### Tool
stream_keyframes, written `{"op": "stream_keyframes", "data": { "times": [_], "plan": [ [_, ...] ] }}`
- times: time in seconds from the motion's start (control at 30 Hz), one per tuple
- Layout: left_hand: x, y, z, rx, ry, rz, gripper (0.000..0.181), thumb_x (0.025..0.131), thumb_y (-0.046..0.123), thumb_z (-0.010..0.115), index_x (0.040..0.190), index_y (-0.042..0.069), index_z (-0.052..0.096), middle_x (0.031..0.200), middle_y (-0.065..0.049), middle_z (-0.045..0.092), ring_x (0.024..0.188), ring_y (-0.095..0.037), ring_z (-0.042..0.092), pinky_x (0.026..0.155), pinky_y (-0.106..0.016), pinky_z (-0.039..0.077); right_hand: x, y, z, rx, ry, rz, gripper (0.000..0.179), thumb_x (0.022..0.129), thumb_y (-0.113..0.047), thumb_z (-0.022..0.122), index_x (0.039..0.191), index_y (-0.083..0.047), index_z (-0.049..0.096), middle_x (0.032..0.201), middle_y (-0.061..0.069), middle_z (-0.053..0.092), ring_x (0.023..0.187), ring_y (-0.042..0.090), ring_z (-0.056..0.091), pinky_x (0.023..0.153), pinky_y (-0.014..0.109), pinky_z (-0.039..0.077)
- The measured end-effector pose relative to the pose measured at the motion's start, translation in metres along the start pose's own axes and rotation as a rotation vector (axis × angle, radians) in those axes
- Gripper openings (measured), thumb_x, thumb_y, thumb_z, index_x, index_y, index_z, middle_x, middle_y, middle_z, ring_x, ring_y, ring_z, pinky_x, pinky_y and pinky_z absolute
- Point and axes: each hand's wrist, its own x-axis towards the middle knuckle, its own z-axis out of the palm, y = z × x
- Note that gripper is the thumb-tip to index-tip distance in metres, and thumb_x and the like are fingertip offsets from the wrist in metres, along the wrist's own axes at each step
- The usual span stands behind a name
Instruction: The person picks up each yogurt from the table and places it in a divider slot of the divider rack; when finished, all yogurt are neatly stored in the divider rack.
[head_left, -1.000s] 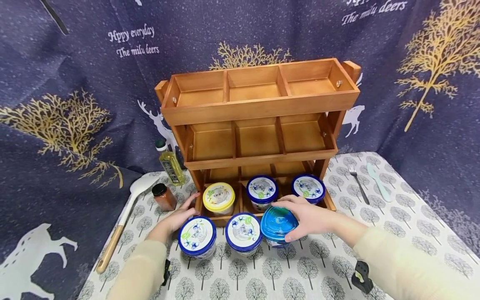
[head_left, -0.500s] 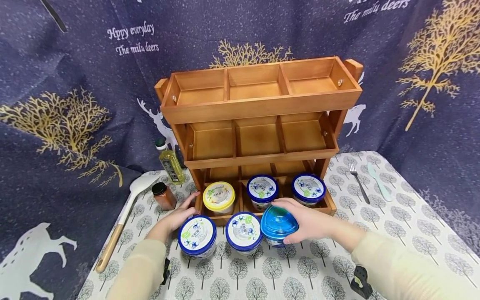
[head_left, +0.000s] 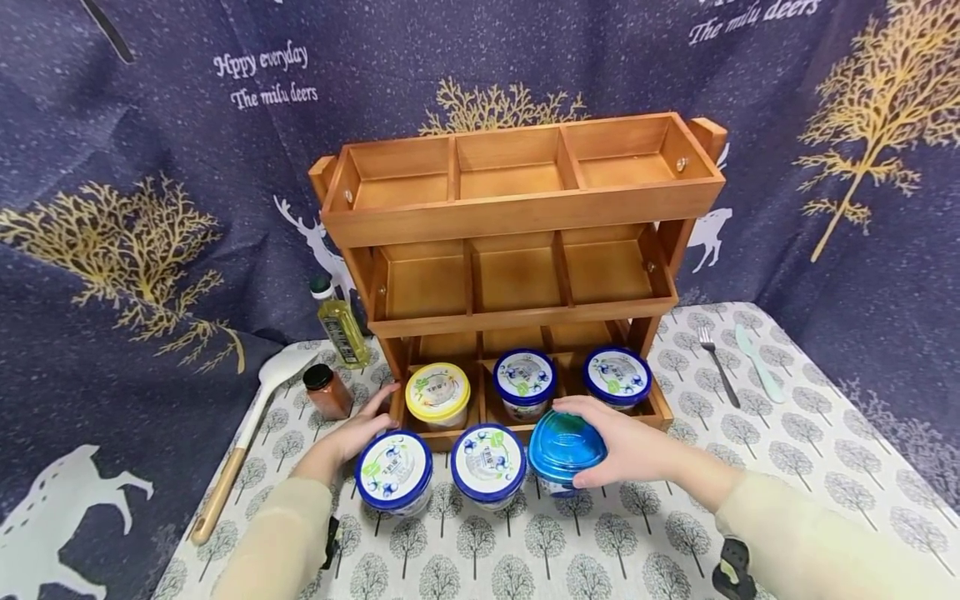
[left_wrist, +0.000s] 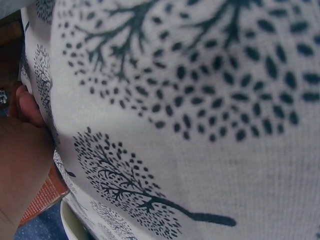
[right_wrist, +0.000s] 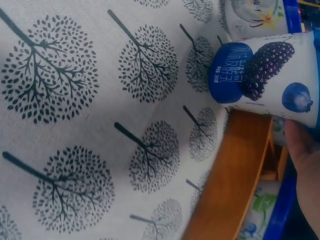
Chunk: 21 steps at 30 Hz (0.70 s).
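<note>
Head view, and I'm on the domed blue-topped tub [head_left: 566, 446], just in front of the wooden rack [head_left: 521, 210], by the right half of its lowest tier. The right hand [head_left: 626, 442] pinches it, thumb on the near side, fingers over the far side. Why so high? My read: a hold up by the lid spans it and spares the lower part, and indeed the right wrist view shows the berry-printed wall uncovered. Whether its base touches the cloth, I can't tell.

Over at the rack's left end, the left hand [head_left: 356, 429] touches the lowest tier, probably to steady it; I can't tell whether those fingers curl round the wood or simply lean there.

Two more tubs [head_left: 393, 471] [head_left: 488, 463] stand before the rack, within easy reach, I'd judge. Inside its lowest tier, a yellow-lidded tub [head_left: 437, 392] takes the left compartment, with blue-lidded tubs [head_left: 524, 377] [head_left: 617, 377] in the middle and right: one per compartment, presumably so the dividers keep them apart.

Left of the rack: oil bottle [head_left: 343, 333], red jar [head_left: 330, 395], long-handled utensil [head_left: 228, 475]. Right of it, fork [head_left: 717, 367] and knife [head_left: 758, 367], seemingly kept aside for working room.
</note>
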Motion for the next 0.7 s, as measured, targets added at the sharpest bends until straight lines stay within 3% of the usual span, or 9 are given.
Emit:
{"op": "stream_keyframes", "data": {
  "times": [0.1,0.33,0.63,0.7],
  "plan": [
    [0.001,-0.001,-0.001,-0.002,0.004,-0.002,0.072,0.087,0.021,0.046,0.151,0.031,0.013,0.150,-0.020,0.025,0.132,-0.042,0.027,0.104,-0.061,0.018,-0.004,-0.002,-0.006,-0.023,0.013,-0.001,0.087,0.073,-0.044,0.078,0.141,-0.010,0.036,0.140,0.011,0.038,0.119,0.033,0.046,0.088,0.051,0.044],
    [0.002,-0.003,0.000,-0.006,0.006,-0.005,0.072,0.087,0.020,0.045,0.151,0.030,0.013,0.134,-0.022,0.047,0.121,-0.037,0.045,0.103,-0.061,0.021,-0.012,-0.006,-0.020,-0.042,0.027,0.008,0.087,0.072,-0.042,0.079,0.142,-0.014,0.035,0.141,0.010,0.039,0.120,0.034,0.046,0.089,0.052,0.043],
    [0.000,-0.001,0.001,-0.007,0.002,0.001,0.072,0.088,0.021,0.045,0.151,0.028,0.012,0.150,-0.023,0.021,0.129,-0.041,0.034,0.104,-0.060,0.018,-0.020,-0.017,-0.054,-0.139,0.124,-0.091,0.084,0.070,-0.036,0.082,0.139,-0.010,0.040,0.139,0.011,0.041,0.121,0.036,0.045,0.090,0.055,0.043],
    [0.000,-0.001,0.000,-0.006,-0.005,0.006,0.072,0.088,0.020,0.045,0.151,0.028,0.011,0.148,-0.025,0.025,0.126,-0.042,0.037,0.104,-0.061,0.018,-0.021,-0.021,-0.064,-0.155,0.146,-0.105,0.086,0.069,-0.034,0.083,0.139,-0.009,0.039,0.139,0.010,0.041,0.121,0.034,0.044,0.090,0.054,0.042]
  ]
}}
